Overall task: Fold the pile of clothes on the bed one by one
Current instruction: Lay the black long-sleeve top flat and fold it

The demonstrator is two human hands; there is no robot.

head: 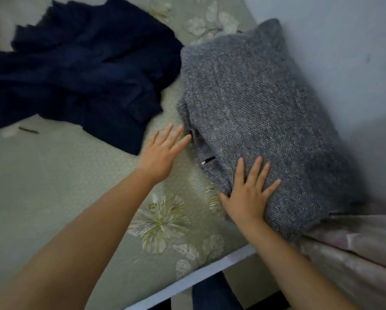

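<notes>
Grey knit sweater (254, 108): folded into a thick bundle, lying on the right side of the bed (42, 186), its far-right edge up against the wall (344, 52).

Right hand (247, 195): fingers (255, 170) spread wide and flat, palm down on the near corner of the sweater. Thumb sits at the sweater's near-left edge, where knit meets sheet. Nothing gripped, just pressing on top.

Left hand (160, 153): fingers open and extended, slightly fanned, palm down. Fingertips are at the sweater's left edge, touching or just short of it; can't tell which because of motion blur. Holding nothing. Hand is over bare sheet.

Small dark tag or zipper pull with a light tip (207, 159) shows at the sweater's left fold, between the two hands.

Dark navy garment (75, 70): unfolded, crumpled heap on the bed at upper left, just beside the sweater's far-left corner, near the left hand but apart from it.

Bed sheet is pale green with a ribbed texture and a white flower print (158, 222); one flower lies between the forearms.

Pinkish-grey fabric (355, 247) at lower right, touching the sweater's near-right corner.

Bed's near edge runs diagonally along the bottom; dark trouser leg (212, 294) is visible below it.
</notes>
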